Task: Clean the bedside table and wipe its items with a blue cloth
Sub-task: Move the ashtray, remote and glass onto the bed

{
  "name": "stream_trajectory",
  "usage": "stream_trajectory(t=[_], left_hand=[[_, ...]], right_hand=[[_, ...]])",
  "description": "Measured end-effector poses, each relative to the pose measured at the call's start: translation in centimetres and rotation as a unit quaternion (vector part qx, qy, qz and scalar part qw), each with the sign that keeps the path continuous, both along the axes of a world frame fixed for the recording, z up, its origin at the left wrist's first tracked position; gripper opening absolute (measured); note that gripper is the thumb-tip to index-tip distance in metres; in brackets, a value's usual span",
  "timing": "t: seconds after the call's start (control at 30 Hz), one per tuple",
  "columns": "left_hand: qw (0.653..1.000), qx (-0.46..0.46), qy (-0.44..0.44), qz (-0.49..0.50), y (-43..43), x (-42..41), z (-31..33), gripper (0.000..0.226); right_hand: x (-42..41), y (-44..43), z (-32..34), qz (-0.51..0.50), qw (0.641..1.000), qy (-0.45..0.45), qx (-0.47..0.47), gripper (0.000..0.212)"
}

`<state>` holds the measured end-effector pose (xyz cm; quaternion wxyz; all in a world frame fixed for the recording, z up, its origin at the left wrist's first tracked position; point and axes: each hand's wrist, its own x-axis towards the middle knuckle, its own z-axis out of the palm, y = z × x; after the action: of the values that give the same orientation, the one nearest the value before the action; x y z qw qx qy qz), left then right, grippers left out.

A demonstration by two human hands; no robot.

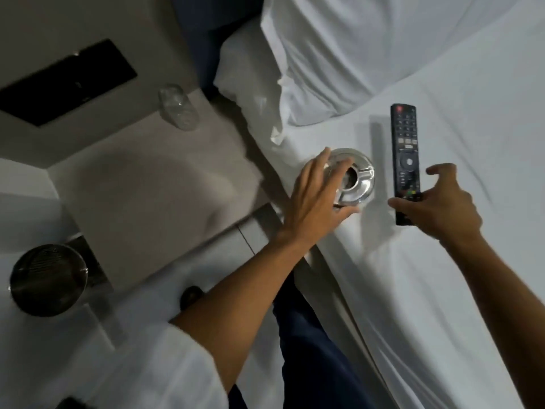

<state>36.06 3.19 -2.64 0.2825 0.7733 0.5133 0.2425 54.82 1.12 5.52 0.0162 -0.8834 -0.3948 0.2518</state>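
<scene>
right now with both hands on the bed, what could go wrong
1. The glass ashtray sits on the soft sheet close to the bed's edge; if the left hand fumbles its grip, it could slide off and break.
2. The right hand touches only the lower end of the remote, so a lift from there could tip it.
3. The drinking glass stands near the edge of the bedside table; a passing arm might knock it.
</scene>
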Motion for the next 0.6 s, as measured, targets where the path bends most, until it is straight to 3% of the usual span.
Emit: stream_trajectory(t=[0.2, 0.37, 0.43, 0.5, 0.6], left_hand=[[0.993, -0.026, 0.052, -0.102, 5.1, 6.5, -0.5, 0.09], [0.98, -0.019, 0.13, -0.151, 7.6, 7.6, -1.5, 0.087], [0.984, 0.019, 0.116, -0.133, 7.4, 6.6, -1.4, 0.087], [0.988, 0.071, 0.088, -0.108, 6.7, 4.5, -1.2, 0.071], [0.986, 0.129, 0.086, -0.057, 5.8, -0.9, -1.3, 0.052]], right_hand=[[5.5, -0.6, -1.0, -0.073, 0.995, -0.057, -0.048, 0.07], [5.4, -0.4, -2.3, -0.023, 0.99, -0.071, -0.118, 0.076], [3.8, 0.4, -2.6, 0.032, 0.988, -0.127, -0.086, 0.074], [1.1, 1.6, -3.0, 0.1, 0.981, -0.163, -0.005, 0.058], [-4.6, 4.3, -3.6, 0.179, 0.973, -0.112, 0.093, 0.037]])
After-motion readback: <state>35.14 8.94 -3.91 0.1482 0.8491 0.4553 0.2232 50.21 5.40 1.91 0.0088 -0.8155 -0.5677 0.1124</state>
